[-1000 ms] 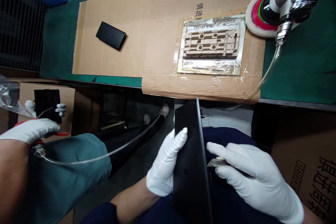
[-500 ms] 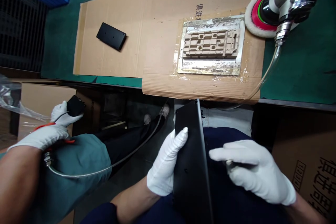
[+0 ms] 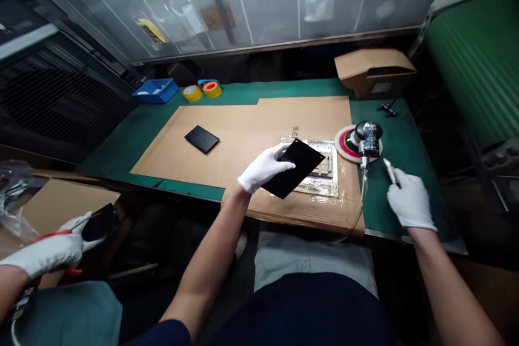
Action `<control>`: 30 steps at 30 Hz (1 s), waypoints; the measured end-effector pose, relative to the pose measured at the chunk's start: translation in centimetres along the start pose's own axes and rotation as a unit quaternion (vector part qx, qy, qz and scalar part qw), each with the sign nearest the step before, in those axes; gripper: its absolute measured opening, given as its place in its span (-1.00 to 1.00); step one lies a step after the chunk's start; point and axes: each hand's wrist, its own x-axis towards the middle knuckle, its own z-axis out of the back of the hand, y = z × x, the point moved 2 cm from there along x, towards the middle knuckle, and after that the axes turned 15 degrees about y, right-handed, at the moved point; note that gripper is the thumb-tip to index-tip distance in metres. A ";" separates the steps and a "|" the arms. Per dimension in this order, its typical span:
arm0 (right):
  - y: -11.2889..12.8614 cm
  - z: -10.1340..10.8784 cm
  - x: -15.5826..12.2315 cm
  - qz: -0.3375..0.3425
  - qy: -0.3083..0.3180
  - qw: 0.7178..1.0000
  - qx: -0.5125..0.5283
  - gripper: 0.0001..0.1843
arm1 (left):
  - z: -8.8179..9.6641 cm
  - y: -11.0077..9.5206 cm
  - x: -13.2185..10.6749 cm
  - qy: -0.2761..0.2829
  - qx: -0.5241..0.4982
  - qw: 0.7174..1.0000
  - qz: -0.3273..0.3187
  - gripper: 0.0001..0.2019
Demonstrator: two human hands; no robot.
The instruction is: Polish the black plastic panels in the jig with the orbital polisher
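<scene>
My left hand [image 3: 265, 167], in a white glove, grips a flat black rectangular panel [image 3: 292, 168] by its left side, thumb on top. The panel is tilted above the metal plate [image 3: 330, 186] and hides part of it. A beige grooved block [image 3: 322, 166] on that plate shows past the panel's right edge. Over the right side of the table is my gloved right hand [image 3: 410, 200], closed around a slim whitish stick-like thing [image 3: 390, 171]; its exact kind is unclear. Just left of this hand sits a polisher [image 3: 368, 139] with a white-edged pad and a hose.
Cardboard [image 3: 239, 140] covers much of the green table [image 3: 405, 135]. On it lies another black panel [image 3: 201, 139]. Behind are a blue bin [image 3: 157, 91], yellow tape rolls [image 3: 192, 93] and a cardboard box [image 3: 375, 73]. At left, a co-worker's gloved hand [image 3: 52, 254] holds an orange-handled tool.
The black panel has risen from above my lap to over the table with my left hand. My right hand has moved out to the table's right side. The view has tilted up.
</scene>
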 end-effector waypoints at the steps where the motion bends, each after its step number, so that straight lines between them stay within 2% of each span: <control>1: 0.1 -0.6 0.4 -0.067 0.005 0.996 -0.054 -0.65 | 1.1 -0.1 2.5 0.053 0.058 0.997 0.009 -0.38; 4: 1.2 -2.5 0.9 -0.225 0.044 0.965 -0.126 -0.53 | 2.2 0.1 9.0 0.215 0.200 0.955 0.049 -0.37; 6: 2.0 -3.2 0.9 -0.273 0.052 0.952 -0.127 -0.48 | 1.6 0.7 11.8 0.256 0.310 0.914 0.061 -0.42; 8: 2.4 -3.3 0.7 -0.280 0.063 0.950 -0.119 -0.46 | 0.5 1.9 13.0 0.214 0.437 0.872 0.056 -0.50; 10: 2.6 -2.8 0.5 -0.283 0.055 0.951 -0.112 -0.45 | -0.7 3.6 12.5 0.142 0.529 0.836 0.038 -0.57; 11: 2.8 -2.4 0.5 -0.282 0.042 0.952 -0.110 -0.46 | -1.2 4.6 11.8 0.109 0.554 0.825 0.029 -0.58; 13: 3.9 -1.2 1.3 -0.259 0.004 0.960 -0.106 -0.47 | -1.9 6.6 10.1 0.049 0.568 0.822 0.013 -0.53; 15: 6.0 -0.3 3.5 -0.208 -0.008 0.974 -0.088 -0.46 | -2.1 8.0 8.8 0.001 0.579 0.815 0.015 -0.48; 17: 8.5 0.3 7.0 -0.173 0.018 0.983 -0.064 -0.34 | -2.2 8.7 8.2 -0.010 0.588 0.808 0.023 -0.46; 18: 9.7 0.3 9.0 -0.177 0.040 0.982 -0.057 -0.23 | -2.2 8.8 8.2 -0.006 0.590 0.807 0.025 -0.45; 20: 11.4 0.3 13.0 -0.230 0.077 0.969 -0.054 -0.10 | -2.2 8.7 8.1 -0.006 0.586 0.810 0.029 -0.44; 21: 11.7 0.3 14.7 -0.263 0.089 0.959 -0.054 -0.11 | -2.2 8.6 8.1 -0.010 0.577 0.816 0.031 -0.42; 23: 11.8 0.3 17.3 -0.311 0.106 0.944 -0.046 -0.27 | -2.2 8.8 7.8 -0.022 0.546 0.837 0.040 -0.35; 25: 11.4 0.3 18.8 -0.319 0.123 0.939 -0.038 -0.43 | -1.8 9.1 7.5 -0.038 0.491 0.869 0.046 -0.29; 27: 11.3 0.1 19.2 -0.284 0.142 0.948 -0.033 -0.53 | -1.1 9.3 7.3 -0.073 0.405 0.910 0.039 -0.27; 30: 12.6 -1.2 18.2 -0.164 0.160 0.973 -0.019 -0.65 | -0.3 8.2 7.3 -0.159 0.246 0.956 0.004 -0.28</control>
